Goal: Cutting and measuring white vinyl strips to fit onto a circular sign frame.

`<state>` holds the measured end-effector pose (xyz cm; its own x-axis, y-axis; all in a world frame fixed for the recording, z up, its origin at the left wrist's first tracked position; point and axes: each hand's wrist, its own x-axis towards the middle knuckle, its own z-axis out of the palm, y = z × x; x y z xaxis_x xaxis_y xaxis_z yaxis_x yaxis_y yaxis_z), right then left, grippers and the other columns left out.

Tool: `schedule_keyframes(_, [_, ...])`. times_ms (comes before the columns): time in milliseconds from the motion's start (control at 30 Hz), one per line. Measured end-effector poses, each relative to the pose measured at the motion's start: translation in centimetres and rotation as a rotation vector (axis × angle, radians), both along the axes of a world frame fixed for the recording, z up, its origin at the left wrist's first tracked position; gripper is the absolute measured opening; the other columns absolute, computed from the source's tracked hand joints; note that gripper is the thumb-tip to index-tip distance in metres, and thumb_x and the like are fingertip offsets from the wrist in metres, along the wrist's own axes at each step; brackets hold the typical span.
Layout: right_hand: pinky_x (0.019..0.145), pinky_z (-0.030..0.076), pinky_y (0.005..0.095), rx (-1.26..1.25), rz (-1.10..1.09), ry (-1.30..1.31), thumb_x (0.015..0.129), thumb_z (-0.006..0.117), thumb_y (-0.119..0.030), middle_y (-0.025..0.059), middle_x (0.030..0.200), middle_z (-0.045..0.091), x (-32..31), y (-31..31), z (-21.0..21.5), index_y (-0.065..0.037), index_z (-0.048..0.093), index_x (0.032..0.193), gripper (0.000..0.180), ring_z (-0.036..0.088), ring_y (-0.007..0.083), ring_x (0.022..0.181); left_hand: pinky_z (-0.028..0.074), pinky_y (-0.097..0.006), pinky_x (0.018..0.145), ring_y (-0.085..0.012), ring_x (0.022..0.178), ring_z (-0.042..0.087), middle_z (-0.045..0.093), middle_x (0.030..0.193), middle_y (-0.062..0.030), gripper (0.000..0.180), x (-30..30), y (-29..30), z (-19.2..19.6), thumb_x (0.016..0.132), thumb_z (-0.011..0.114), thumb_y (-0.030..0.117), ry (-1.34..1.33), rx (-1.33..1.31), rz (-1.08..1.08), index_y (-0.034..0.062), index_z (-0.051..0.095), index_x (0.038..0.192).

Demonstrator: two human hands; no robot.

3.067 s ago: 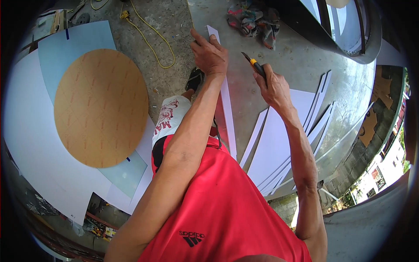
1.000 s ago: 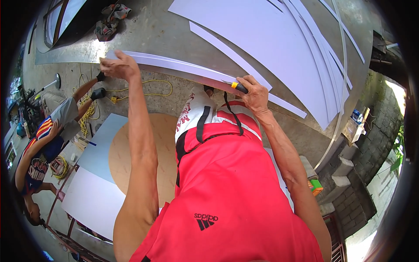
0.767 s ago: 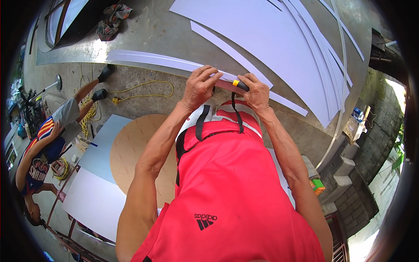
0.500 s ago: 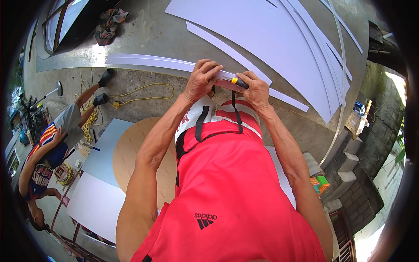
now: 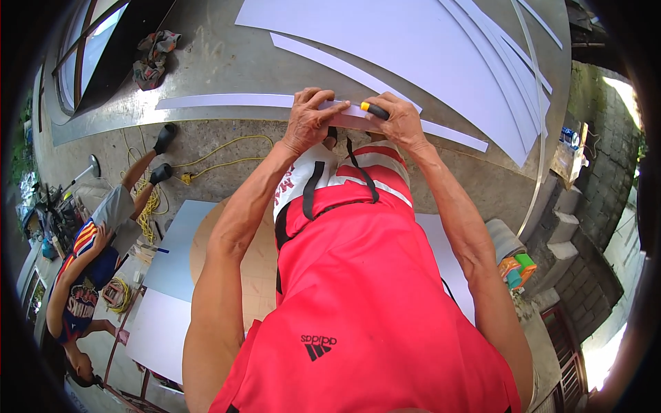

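Note:
My left hand (image 5: 310,122) is closed on a long, narrow white strip (image 5: 227,101) at the near edge of the metal-topped table, its thumb and fingers pressing the strip. In my right hand (image 5: 399,124) is a yellow-and-black utility knife (image 5: 376,111), its yellow end pointing toward my left hand. Its blade is too small to make out. The strip runs beneath both hands and comes out on the right beyond my right hand. Just past my hands, another white strip (image 5: 337,67) lies slanting on the tabletop.
Large white sheets (image 5: 385,41) and cut strips cover the far right of the table (image 5: 206,62). A crumpled rag (image 5: 153,58) lies far left. Yellow cord (image 5: 227,148) trails over the floor. Another person (image 5: 89,268) is at the left, beside pale boards (image 5: 162,320).
The knife and my right hand have shifted slightly, and the knife handle shows more. My left hand stays on the strip. At left, the doubled strip now looks single. The whole view has shifted a little.

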<state>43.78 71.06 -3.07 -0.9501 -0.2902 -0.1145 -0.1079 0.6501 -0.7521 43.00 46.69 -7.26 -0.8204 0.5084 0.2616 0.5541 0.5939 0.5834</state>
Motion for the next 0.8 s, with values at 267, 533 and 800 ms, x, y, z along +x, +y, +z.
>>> schedule_keyframes(267, [0.061,0.048,0.0573,0.292,-0.215,-0.264,0.1,0.05,-0.027,0.0249,0.078,0.065,6.4,0.9,1.7,-0.005,0.045,0.104,0.023,0.064,0.0474,0.073,0.039,-0.043,0.094,-0.0276,0.107,0.053,0.061,0.113,-0.0011,0.055,0.0,0.4,0.5,0.071,0.067,0.008,-0.021,-0.056,-0.018,0.032,0.07,0.121])
schedule_keyframes(533, [0.061,0.049,0.0561,0.286,-0.198,-0.221,0.1,0.052,-0.025,0.023,0.084,0.066,7.4,-0.8,0.9,-0.005,0.046,0.108,0.022,0.064,0.0467,0.072,0.037,-0.041,0.093,-0.0266,0.108,0.05,0.058,0.12,0.0025,0.065,0.2,0.7,0.9,0.071,0.063,0.002,0.037,-0.183,-0.05,0.0388,0.068,0.124])
schedule_keyframes(800, [0.057,0.051,0.0528,0.381,-0.136,-0.188,0.099,0.052,-0.025,0.0195,0.083,0.064,6.9,-1.4,0.5,-0.005,0.045,0.102,0.022,0.066,0.043,0.068,0.036,-0.042,0.094,-0.0263,0.108,0.05,0.059,0.119,0.0054,0.06,0.2,0.9,1.0,0.07,0.067,0.005,0.007,-0.141,-0.058,0.0364,0.069,0.121])
